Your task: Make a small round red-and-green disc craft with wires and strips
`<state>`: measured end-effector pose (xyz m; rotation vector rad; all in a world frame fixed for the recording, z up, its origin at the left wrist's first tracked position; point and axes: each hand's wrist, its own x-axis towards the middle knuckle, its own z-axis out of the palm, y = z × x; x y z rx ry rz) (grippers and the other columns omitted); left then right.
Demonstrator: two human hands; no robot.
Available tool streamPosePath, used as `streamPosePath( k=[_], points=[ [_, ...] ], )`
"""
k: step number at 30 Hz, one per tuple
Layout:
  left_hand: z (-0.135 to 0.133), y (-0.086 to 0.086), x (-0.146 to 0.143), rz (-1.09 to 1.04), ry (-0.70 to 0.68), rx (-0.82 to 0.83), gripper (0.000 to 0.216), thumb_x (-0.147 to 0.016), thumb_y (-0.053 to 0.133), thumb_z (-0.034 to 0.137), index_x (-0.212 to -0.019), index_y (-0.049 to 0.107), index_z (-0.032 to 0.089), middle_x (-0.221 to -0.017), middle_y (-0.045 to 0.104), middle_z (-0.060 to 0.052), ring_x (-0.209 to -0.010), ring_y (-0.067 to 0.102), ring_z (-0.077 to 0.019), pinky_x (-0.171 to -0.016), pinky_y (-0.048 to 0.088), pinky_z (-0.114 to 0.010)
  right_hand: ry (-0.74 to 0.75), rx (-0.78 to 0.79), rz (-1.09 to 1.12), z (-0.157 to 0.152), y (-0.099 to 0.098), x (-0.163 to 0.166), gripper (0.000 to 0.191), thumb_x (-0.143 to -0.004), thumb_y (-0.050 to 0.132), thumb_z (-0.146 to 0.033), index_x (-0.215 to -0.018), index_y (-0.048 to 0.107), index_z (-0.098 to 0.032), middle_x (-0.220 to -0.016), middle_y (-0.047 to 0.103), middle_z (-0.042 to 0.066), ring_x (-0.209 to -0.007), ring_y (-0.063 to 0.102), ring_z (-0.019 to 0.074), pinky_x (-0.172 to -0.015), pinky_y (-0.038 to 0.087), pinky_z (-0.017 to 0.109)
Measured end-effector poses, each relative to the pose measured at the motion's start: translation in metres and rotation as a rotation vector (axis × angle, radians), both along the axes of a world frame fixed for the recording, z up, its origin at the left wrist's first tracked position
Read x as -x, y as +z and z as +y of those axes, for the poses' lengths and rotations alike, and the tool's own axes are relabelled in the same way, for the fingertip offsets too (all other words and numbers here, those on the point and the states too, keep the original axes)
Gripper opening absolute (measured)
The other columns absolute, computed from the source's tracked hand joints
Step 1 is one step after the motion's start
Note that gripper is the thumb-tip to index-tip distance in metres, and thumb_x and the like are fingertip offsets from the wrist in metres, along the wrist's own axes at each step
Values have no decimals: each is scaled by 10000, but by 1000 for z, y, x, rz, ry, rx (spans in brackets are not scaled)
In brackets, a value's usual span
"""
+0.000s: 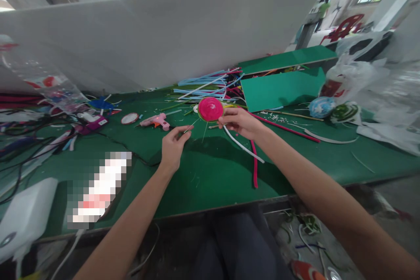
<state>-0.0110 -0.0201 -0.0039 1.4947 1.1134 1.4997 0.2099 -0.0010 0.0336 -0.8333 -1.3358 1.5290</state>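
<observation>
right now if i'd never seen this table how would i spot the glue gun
Find the green table, then the left hand above it. Just beyond that hand, slightly to its left, lies the glue gun. It is pale pink with some orange, and gun-shaped, unlike the round, red-rimmed disc to its left.

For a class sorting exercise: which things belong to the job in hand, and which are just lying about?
Probably the job: round pink green-edged piece; thin pale strand; pink plastic glue gun.
Probably lying about: clear plastic bottle; rounded white box.
</observation>
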Motion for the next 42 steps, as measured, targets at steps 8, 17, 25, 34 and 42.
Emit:
streamPosePath(
  k=[8, 17, 25, 34, 42],
  points=[
    [-2, 12, 5, -341, -207, 226, 290, -738, 538, 275, -964, 687, 172, -886, 726, -72, -891, 666, -215, -819, 494, -355, 64, -20, -121, 1, 0, -4, 100, -627, 685, -193, -681, 615, -145, -615, 620, 19, -501, 491, 72, -404, 301, 197],
    [-5, 4, -5, -69, -105, 131, 310, -660, 747, 323, -921, 718, 160, -824, 731, -52, -765, 666, -199, -800, 513, -346, 108, -145, -337, 0, -4, 0, 120, -638, 646, -180, -754, 661, -150, -654, 637, 20, -555, 526, 93, -433, 309, 205],
    [-6, 5, -5, -28, -126, 84, 223, -677, 733, 306, -846, 693, 164, -782, 707, -31, -713, 647, -163, -731, 514, -303, 94, -255, -374, 0, -7, 5, 141, -641, 663, -203, -774, 655, -155, -647, 587, -11, -588, 489, 95, -508, 328, 225],
    [-7, 6, -6, -57, -129, 65, 183, -682, 726, 294, -800, 670, 165, -743, 679, -10, -694, 630, -149, -716, 502, -285, 36, -401, -292, 2, -13, 10, 179, -633, 672, -184, -806, 637, -157, -756, 593, 0, -721, 526, 131, -689, 415, 276],
    [-7, 3, -5, -138, -126, 84, 161, -685, 725, 296, -762, 653, 175, -709, 658, 4, -667, 611, -133, -715, 487, -274, -14, -437, -333, 1, -12, 17, 133, -635, 653, -192, -746, 592, -152, -656, 499, -30, -612, 423, 100, -585, 344, 248]
  ],
)
